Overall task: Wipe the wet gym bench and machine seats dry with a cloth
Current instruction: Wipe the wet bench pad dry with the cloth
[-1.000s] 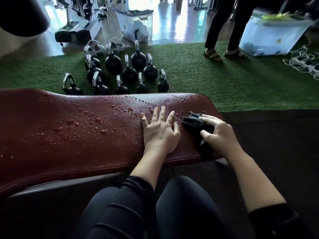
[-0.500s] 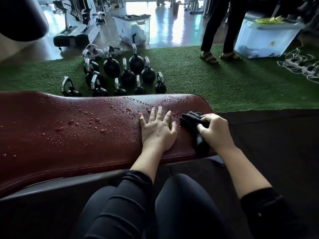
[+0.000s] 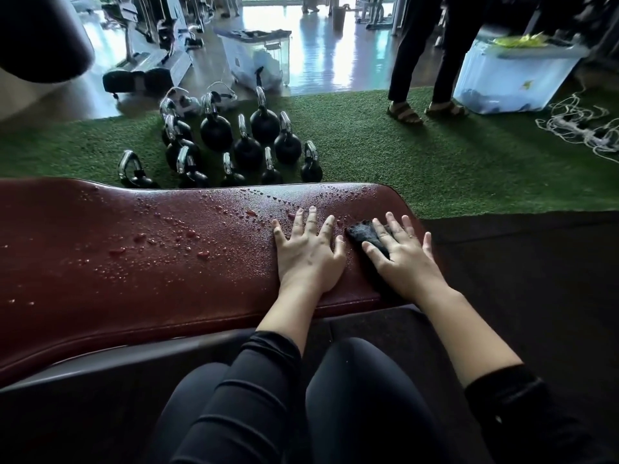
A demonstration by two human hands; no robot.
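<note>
Item: red counter, wet. Black cloth at its right end, pinned under the flat, unclenched right hand. Left hand beside the cloth, splayed, bracing (nothing grasped). Advice: sweep cloth leftward across beaded droplets, firm overlapping passes.

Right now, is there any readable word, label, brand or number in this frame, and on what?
None can be read.
Clear storage bin: a pale patch on its side, too blurred to read.
Blue-white bin: a small yellow mark, not legible.
Kettlebells: no visible numbers.
Red bench: no label.
</note>
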